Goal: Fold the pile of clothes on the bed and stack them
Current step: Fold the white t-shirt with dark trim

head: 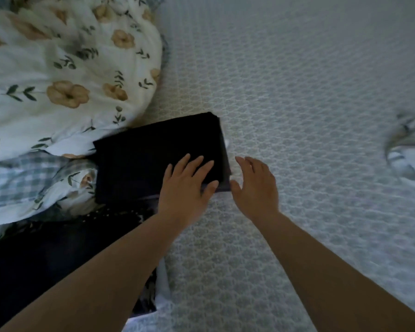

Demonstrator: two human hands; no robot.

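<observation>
Left hand (186, 185) flat on folded dark garment (158, 156) (right edge); right hand (255, 185) beside.

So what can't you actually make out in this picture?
- Head view: what garment the folded dark cloth is; too dark, and the left hand covers a corner.
- Whether the right hand touches the bed sheet or hovers.
- The pale crumpled thing at the right edge: blurred, cut off.
- The dark pile at lower left: the left forearm and shadow hide its pieces.

Folded garment (153, 152) on bed (297, 92) — duvet (58, 68) left.
</observation>
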